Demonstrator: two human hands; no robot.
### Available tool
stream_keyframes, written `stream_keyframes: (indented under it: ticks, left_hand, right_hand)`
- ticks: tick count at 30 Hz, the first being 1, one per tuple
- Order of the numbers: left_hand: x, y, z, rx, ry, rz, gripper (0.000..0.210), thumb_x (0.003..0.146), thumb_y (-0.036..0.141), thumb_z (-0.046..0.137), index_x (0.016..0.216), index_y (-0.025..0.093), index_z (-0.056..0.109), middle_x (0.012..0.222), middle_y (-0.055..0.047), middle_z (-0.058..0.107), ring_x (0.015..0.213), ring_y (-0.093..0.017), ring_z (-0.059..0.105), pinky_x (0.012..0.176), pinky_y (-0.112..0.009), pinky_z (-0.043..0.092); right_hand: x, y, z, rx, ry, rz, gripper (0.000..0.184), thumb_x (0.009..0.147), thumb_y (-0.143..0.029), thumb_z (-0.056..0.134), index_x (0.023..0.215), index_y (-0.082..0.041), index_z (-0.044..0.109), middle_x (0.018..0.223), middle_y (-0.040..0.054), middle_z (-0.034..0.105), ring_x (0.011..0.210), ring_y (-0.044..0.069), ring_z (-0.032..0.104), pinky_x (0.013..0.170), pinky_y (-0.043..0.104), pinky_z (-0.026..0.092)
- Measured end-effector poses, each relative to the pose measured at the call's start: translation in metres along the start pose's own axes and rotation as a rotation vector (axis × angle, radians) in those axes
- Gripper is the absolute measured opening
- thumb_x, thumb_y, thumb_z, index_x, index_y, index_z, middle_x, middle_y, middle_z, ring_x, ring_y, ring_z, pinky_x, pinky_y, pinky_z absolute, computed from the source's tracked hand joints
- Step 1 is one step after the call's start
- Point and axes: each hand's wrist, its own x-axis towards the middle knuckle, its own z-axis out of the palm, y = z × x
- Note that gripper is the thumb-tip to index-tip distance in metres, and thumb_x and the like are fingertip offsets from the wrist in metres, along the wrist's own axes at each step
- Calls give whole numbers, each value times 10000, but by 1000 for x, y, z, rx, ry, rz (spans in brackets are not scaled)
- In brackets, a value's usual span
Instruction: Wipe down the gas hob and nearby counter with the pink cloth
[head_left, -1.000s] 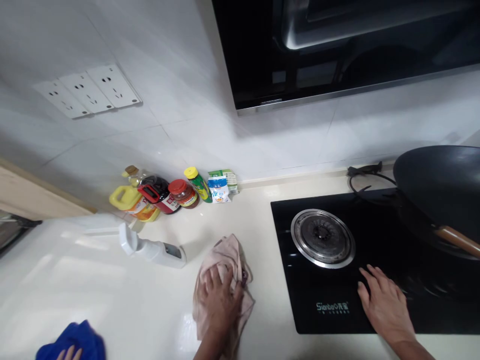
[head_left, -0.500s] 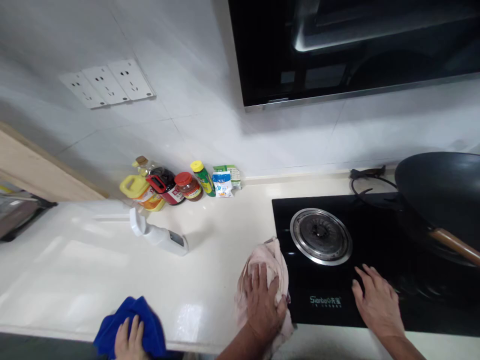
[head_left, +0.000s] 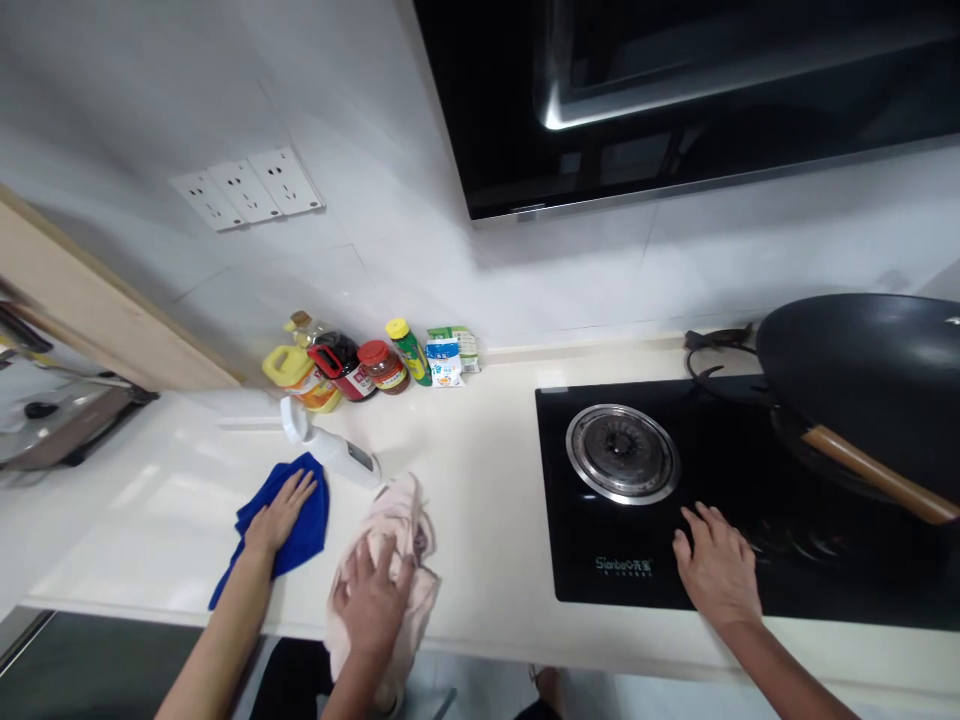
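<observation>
My left hand [head_left: 373,592] presses on a pale pink cloth [head_left: 409,525], its fingers bent into the folds. The bunched cloth lies on the white countertop [head_left: 487,560], and its lower end hangs over the front edge. My right hand [head_left: 718,568] rests on the black glass cooktop [head_left: 600,535], fingers a little apart and holding nothing. The round left burner [head_left: 622,453] is just beyond its fingertips. Left of the pink cloth, a co-worker's hand [head_left: 279,515] lies flat on a blue cloth [head_left: 309,525].
A white spray bottle [head_left: 341,455] lies behind the cloths. Along the wall stand a yellow-handled jug [head_left: 304,380], a dark sauce bottle [head_left: 345,368], a red-lidded jar [head_left: 384,368], a green bottle [head_left: 410,355] and packets [head_left: 445,362]. A wok [head_left: 862,370] sits right, under the hood [head_left: 675,110].
My left hand has slid the pink cloth left, away from the cooktop's edge. The co-worker's hand and blue cloth have moved farther onto the counter. My right hand stays on the cooktop.
</observation>
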Motion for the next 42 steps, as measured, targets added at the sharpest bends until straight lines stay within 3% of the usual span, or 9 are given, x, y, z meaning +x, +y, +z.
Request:
stream_keyframes:
  ticks: [3,7,15,20,24,27,31,39,42]
  left_hand:
    - [0,-3,-4,30,17,-124,501,965,506,495,1395,283,626,1545,-161,544,1411,-356,492,1103,-566,416]
    - [-24,29,-6,33,-3,-142,471,958,497,502,1348,289,667,1524,-149,568,1411,-366,493,1106,-570,409]
    - [-108,140,-13,-266,109,348,464,875,480,645,1316,342,688,1546,-99,566,1479,-385,422,1166,-576,346]
    - [-143,204,-10,-435,146,446,556,869,594,641,1355,325,647,1532,-108,581,1455,-366,451,1137,-565,372]
    - [-155,223,-7,-451,120,516,541,869,605,638,1340,340,659,1543,-134,557,1466,-402,425,1097,-598,390]
    - [-153,217,-8,-456,116,556,562,874,602,634,1381,358,631,1579,-128,516,1486,-402,398,1099,-580,394]
    - [-136,188,-13,-460,103,597,561,855,588,662,1380,391,629,1576,-78,529,1484,-383,405,1152,-558,356]
    - [-62,88,-18,-155,-11,126,461,927,498,575,1351,341,663,1556,-119,543,1451,-389,433,1147,-599,345]
    - [-33,65,-19,-102,0,-26,483,954,509,514,1379,316,638,1572,-149,510,1459,-400,411,1126,-637,351]
  right_hand:
    - [1,-2,0,8,-6,21,428,1013,-337,353,1312,-149,596,1452,172,568,1419,319,459,1163,527,357]
    - [2,-4,-2,-5,-23,36,432,1016,-329,347,1307,-138,603,1451,177,570,1421,317,451,1160,527,350]
    - [4,-8,-10,-6,-50,38,443,1028,-321,320,1302,-117,603,1445,190,575,1422,328,444,1156,533,339]
    - [4,-7,-9,5,-53,43,434,1018,-313,341,1307,-121,602,1445,190,573,1430,329,434,1162,538,326]
    - [3,-5,-7,9,-61,33,439,1009,-306,358,1324,-113,596,1449,202,568,1430,333,427,1155,547,331]
    - [2,-4,-4,16,-49,34,436,1007,-307,362,1325,-119,594,1455,195,563,1434,330,420,1158,541,329]
    - [2,-3,-4,23,-35,27,427,1007,-311,367,1312,-122,600,1442,191,575,1417,327,438,1148,539,345]
    - [3,-5,-6,25,-31,32,431,1019,-322,344,1296,-120,604,1431,191,581,1407,330,452,1149,536,345]
    - [3,-5,-5,32,-40,38,435,1020,-327,340,1301,-122,602,1441,191,574,1422,332,435,1153,541,334]
